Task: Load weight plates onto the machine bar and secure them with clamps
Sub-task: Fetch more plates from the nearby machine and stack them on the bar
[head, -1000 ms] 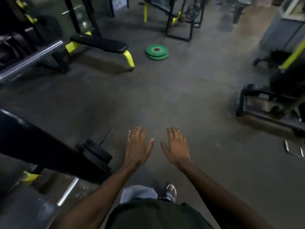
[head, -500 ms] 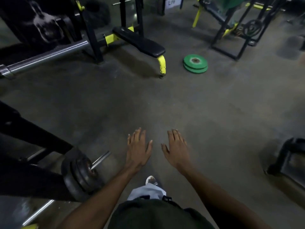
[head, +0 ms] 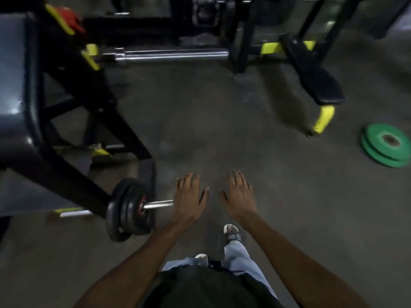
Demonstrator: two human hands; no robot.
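Observation:
Black weight plates (head: pixel 127 208) sit on a short chrome machine bar (head: pixel 158 204) low at the left, with a red collar at the hub. My left hand (head: pixel 190 196) hovers flat with fingers apart, its edge over the bar's free end. My right hand (head: pixel 240 194) is flat and empty a little to the right. Two green plates (head: pixel 385 145) lie stacked on the floor at the far right. A long chrome barbell sleeve (head: pixel 173 54) rests bare on a black-and-yellow rack farther ahead.
A black machine frame (head: pixel 73 138) with a grey pad fills the left side. A black bench (head: pixel 311 74) with a yellow foot stands ahead right. Grey floor (head: pixel 211 130) lies open between them. My feet show below my hands.
The view has swung left: the green plates and bench slid to the right, the loaded bar came closer beside my left hand. Both hands stay flat and empty.

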